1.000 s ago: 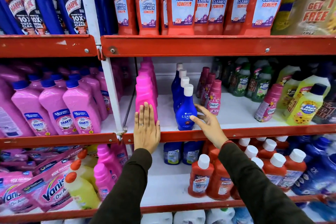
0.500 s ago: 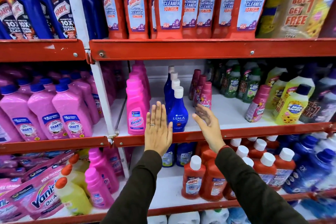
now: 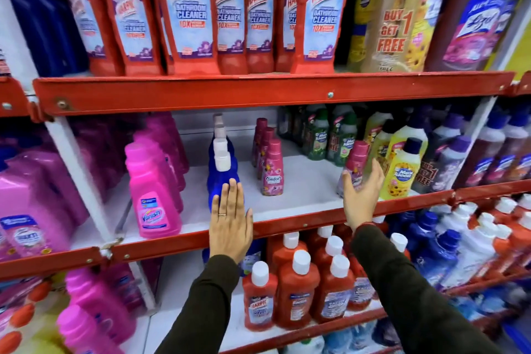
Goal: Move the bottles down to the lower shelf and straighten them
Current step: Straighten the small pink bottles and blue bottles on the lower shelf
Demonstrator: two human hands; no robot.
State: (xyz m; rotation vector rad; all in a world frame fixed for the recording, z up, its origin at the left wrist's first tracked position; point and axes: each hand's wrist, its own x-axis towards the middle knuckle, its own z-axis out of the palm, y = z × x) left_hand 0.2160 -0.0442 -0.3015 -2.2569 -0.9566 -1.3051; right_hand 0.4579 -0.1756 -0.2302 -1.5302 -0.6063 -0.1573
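A row of blue bottles with white caps (image 3: 222,165) stands on the middle shelf (image 3: 301,198). My left hand (image 3: 230,224) lies flat, fingers together, in front of the first blue bottle and holds nothing. To the right stands a row of small maroon Comfort bottles (image 3: 272,172). One more Comfort bottle (image 3: 356,164) leans farther right; my right hand (image 3: 360,195) is spread open just in front of it, not gripping. Pink Vanish bottles (image 3: 152,187) stand at the left of the same shelf. Red Harpic bottles (image 3: 296,290) fill the lower shelf.
Tall red Harpic bottles (image 3: 189,8) line the top shelf. Yellow and green bottles (image 3: 402,164) crowd the middle shelf's right side, purple ones (image 3: 488,152) beyond. A white upright post (image 3: 74,172) divides the bays. Bare white shelf shows between the blue and Comfort rows.
My right hand has moved right, from the blue bottle's side to the leaning Comfort bottle. My left hand has shifted from the pink bottle to the blue one. The view has swung right.
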